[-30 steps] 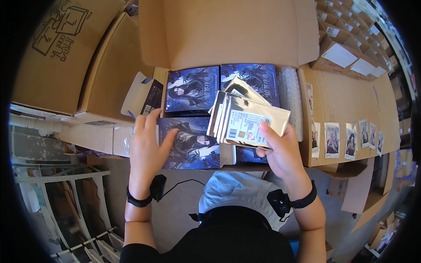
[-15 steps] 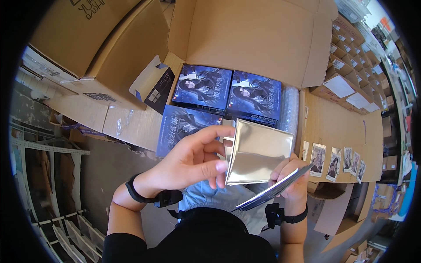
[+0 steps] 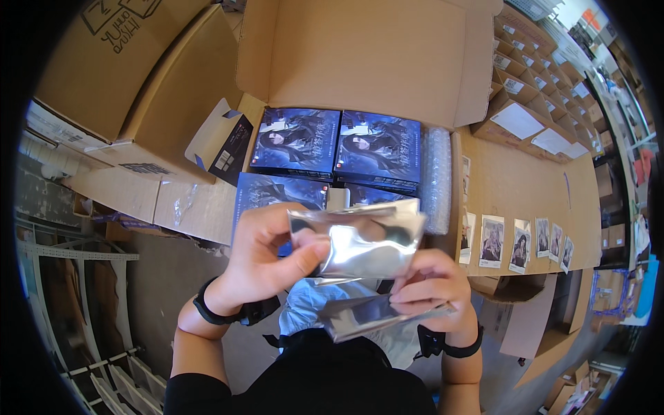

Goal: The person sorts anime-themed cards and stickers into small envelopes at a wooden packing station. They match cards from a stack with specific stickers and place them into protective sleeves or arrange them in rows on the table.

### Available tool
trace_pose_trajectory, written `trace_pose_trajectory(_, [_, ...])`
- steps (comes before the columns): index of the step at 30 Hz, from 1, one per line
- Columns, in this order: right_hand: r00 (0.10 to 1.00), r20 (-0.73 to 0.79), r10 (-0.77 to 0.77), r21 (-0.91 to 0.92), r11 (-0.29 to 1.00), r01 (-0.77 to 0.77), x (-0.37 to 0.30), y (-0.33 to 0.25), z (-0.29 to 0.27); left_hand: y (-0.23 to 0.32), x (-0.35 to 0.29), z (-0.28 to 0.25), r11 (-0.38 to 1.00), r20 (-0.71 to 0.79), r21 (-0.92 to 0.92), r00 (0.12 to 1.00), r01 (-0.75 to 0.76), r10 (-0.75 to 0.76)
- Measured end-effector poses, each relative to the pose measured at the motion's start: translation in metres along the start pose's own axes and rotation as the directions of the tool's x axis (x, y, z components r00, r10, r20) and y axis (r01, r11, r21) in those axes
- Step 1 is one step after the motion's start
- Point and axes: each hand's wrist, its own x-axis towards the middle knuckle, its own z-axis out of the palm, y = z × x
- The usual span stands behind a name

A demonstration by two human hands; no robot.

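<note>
The handling looks to me midway; a handful of photo-like cards [image 3: 492, 241] already lies spread in a row on the counter [image 3: 532, 180] at the right, and a dark box [image 3: 237, 149] stands with its pale flap up by the left side of the big open carton [image 3: 366, 55]; the shiny upper packet [image 3: 373, 242] and lower packet [image 3: 360, 315] are not yet set down, and I cannot tell whether either is sealed or how many are stacked in each; four blue boxes [image 3: 296, 138] sit in the carton, the near ones partly covered from here, and I can't see whether any have been opened.

The left hand [image 3: 266, 252] is partly closed, its thumb across the left end of the upper packet; the right hand [image 3: 432, 283] is curled around the right end of the lower packet, its upper fingers right by the other one, touching or not I cannot say; both packets are tilted in the air, over the carton's near side and the person's lap.

As for room, bubble wrap [image 3: 435, 180] fills the strip along the carton's right wall; beyond it, plain counter shows between the cards and the divided cardboard tray [image 3: 539, 83]; the cards lie near the counter's front edge, so a sleeve could brush them off.
</note>
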Motion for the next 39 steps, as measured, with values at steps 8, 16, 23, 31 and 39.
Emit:
trace_pose_trajectory(8, [0.998,0.059,0.016,-0.299,0.954,0.002,-0.001,-0.002,0.007,-0.014,0.019,-0.002,0.843,0.007,-0.355,0.903,0.404,-0.43])
trace_pose_trajectory(16, [0.995,0.101,-0.028,-0.307,0.95,0.058,0.004,0.007,0.005,-0.012,0.025,-0.002,0.768,0.084,-0.213,0.794,0.604,-0.602])
trace_pose_trajectory(23, [0.997,0.052,-0.055,-0.297,0.953,0.068,0.006,0.006,0.004,-0.026,0.021,0.004,0.834,0.076,-0.307,0.886,0.458,-0.458])
trace_pose_trajectory(31, [0.965,-0.221,0.14,0.119,0.986,-0.116,-0.001,0.01,0.003,-0.017,0.022,0.002,0.878,0.358,-0.297,0.896,0.376,-0.262])
trace_pose_trajectory(39, [0.778,-0.322,0.54,0.621,0.74,-0.257,-0.005,0.013,0.007,-0.017,0.022,0.011,0.941,0.408,0.302,0.913,-0.149,0.014])
